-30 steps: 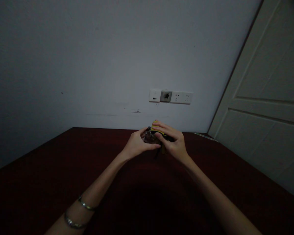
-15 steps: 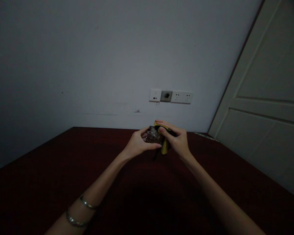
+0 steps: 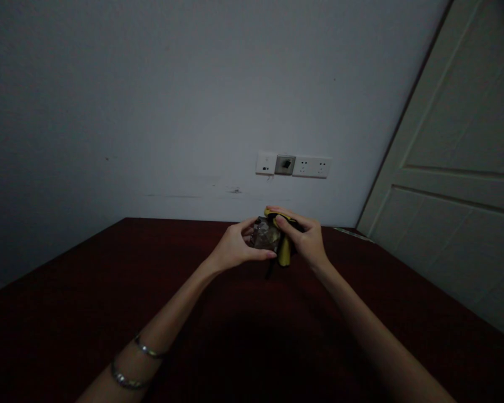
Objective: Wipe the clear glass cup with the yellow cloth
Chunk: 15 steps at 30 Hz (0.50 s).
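My left hand [image 3: 241, 243] grips a small, shiny, clear faceted object [image 3: 265, 234], thumb below and fingers behind it. It looks like a glass or plastic container, but its exact kind is unclear in the dim light. My right hand [image 3: 301, 232] pinches a yellow and black cloth [image 3: 284, 251] against the right side of that object. One part of the cloth hangs below the fingers, and a thin dark strip dangles beside it. Both hands are close together above the far part of the table, and the fingertips behind the object are partly hidden.
The dark red table [image 3: 172, 313] reaches back to a pale wall [image 3: 172, 112]. Sockets and switches [image 3: 294, 165] are mounted on the wall just beyond my hands. A panelled door [image 3: 457, 168] stands at the right. Two bracelets [image 3: 128, 380] circle my left forearm.
The clear object has turned slightly in my left hand, showing a flatter face. My right thumb and the cloth have shifted a little to the right.
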Each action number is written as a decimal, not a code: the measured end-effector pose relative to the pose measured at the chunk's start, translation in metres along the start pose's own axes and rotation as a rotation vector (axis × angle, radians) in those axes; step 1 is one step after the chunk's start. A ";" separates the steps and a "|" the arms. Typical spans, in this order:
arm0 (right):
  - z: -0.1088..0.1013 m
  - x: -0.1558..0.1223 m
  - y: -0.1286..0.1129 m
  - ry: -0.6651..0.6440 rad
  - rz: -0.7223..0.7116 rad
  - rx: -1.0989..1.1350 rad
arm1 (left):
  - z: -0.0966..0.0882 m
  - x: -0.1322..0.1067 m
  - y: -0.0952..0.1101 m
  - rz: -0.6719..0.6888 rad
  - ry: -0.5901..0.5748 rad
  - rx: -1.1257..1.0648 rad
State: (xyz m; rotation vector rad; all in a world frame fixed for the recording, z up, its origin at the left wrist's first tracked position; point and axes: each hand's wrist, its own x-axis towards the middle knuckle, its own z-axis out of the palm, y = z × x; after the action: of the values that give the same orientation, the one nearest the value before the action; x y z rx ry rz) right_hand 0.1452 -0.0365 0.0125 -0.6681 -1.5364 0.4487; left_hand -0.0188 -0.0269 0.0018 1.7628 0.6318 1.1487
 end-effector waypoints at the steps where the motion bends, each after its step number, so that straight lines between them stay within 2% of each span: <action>1: -0.002 0.002 0.002 -0.005 0.031 0.008 | 0.001 0.000 0.001 -0.004 -0.011 -0.011; 4: -0.005 0.002 0.002 -0.013 -0.017 -0.018 | 0.002 0.000 0.002 -0.046 -0.012 -0.054; 6: -0.007 0.000 -0.002 -0.047 -0.132 -0.071 | 0.001 0.001 0.001 -0.096 0.015 -0.098; 11: -0.007 -0.005 -0.013 -0.225 -0.394 -0.204 | -0.004 0.001 -0.003 -0.164 0.086 -0.214; 15: -0.008 -0.005 -0.010 -0.211 -0.446 -0.225 | -0.006 0.001 -0.004 -0.155 0.081 -0.223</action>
State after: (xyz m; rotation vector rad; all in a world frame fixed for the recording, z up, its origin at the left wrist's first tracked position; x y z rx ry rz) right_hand 0.1515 -0.0477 0.0160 -0.4367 -1.8939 0.0069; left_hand -0.0235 -0.0212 -0.0005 1.4599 0.6508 1.1406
